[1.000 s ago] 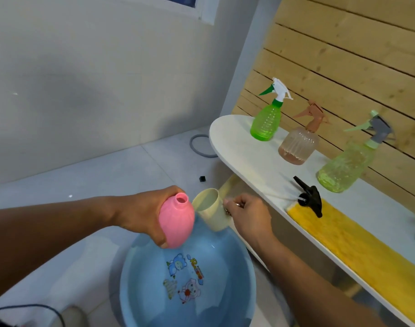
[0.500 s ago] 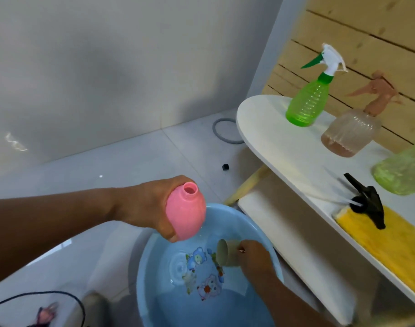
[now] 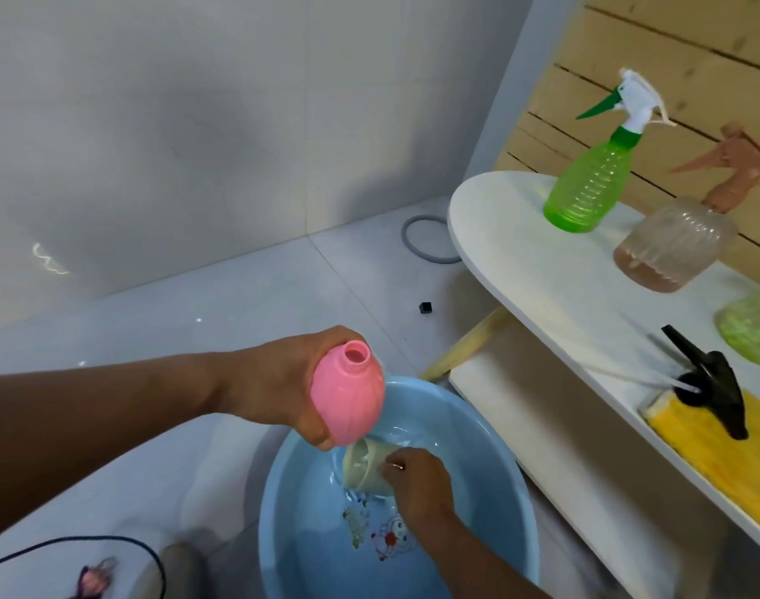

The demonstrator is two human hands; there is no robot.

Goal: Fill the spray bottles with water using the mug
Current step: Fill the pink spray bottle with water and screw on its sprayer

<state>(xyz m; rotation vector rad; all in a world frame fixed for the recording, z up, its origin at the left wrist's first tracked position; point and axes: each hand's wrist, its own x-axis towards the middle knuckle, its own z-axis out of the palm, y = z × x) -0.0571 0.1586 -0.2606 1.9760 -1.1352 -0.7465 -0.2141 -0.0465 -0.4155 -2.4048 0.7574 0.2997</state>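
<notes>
Pink bottle (image 3: 348,397), no cap, gripped in left hand (image 3: 279,382) over blue tub (image 3: 499,490) of water. Pale mug (image 3: 363,466) tipped in the water, held by right hand (image 3: 417,479). Green spray bottle (image 3: 590,183) and brown spray bottle (image 3: 672,244) up on white counter (image 3: 521,261).

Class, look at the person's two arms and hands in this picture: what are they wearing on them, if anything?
Both forearms are bare, with no sleeves in view and no gloves. The right hand wears a thin ring on one finger, catching the light. The left hand shows no ring, watch or band on the parts visible.
</notes>
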